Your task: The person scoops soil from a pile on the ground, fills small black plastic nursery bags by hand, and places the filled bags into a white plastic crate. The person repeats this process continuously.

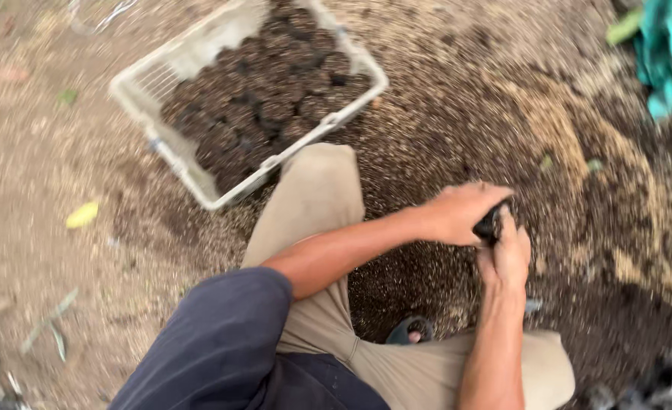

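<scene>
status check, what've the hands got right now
Left hand and right hand both closed on a small black pot. White crate of filled pots sits apart, beyond the knee. Nothing in between; picture blurred.

White basket (148,89) of dark lumps; yellow leaf (82,215); teal cloth (670,53).

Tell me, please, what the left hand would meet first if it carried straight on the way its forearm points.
The left hand points rightward, so it would first meet the small black object and the right hand already gripping it. Past them lies only loose soil, though blur makes depth uncertain.
</scene>
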Motion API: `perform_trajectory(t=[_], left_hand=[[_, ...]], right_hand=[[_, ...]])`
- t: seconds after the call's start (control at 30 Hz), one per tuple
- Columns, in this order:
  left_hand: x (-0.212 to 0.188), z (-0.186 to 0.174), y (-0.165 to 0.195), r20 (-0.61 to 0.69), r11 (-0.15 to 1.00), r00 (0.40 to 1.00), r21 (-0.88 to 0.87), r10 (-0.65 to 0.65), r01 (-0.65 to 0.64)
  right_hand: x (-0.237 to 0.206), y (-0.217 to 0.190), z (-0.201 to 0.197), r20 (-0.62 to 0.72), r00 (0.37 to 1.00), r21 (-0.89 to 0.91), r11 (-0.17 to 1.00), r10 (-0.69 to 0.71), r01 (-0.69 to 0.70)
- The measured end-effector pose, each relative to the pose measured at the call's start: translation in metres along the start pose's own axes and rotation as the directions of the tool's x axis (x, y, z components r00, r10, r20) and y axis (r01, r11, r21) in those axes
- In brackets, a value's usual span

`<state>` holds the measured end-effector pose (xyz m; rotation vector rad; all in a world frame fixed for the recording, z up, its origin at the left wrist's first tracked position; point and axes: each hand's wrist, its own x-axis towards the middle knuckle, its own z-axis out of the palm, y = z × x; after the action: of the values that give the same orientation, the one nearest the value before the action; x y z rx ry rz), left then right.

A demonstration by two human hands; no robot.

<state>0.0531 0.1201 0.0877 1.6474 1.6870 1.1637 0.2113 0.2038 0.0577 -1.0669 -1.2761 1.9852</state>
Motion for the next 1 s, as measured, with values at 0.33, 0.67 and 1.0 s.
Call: perform_trajectory(t=[0.33,0.67,1.0], left_hand=[[0.003,-0.077,0.027,-0.205,0.967,0.945,-0.076,-0.254,0.244],[-0.156,-0.213,-0.130,-0.746,0.798,0.565,0.077,-0.351,0.598],[-0.214,-0.184,-0.237,-0.479,0.516,0.468,0.035,-0.743,0.856]], right_hand=[[-0.021,-0.035,0.044,0.168,0.985,0.230,0.970,0.037,-0.075],[-0.025,-0.021,0.035,0.039,0.995,-0.207,0.974,0.097,-0.087],[-0.017,-0.008,0.031,0.012,0.990,-0.277,0.952,0.141,-0.132]])
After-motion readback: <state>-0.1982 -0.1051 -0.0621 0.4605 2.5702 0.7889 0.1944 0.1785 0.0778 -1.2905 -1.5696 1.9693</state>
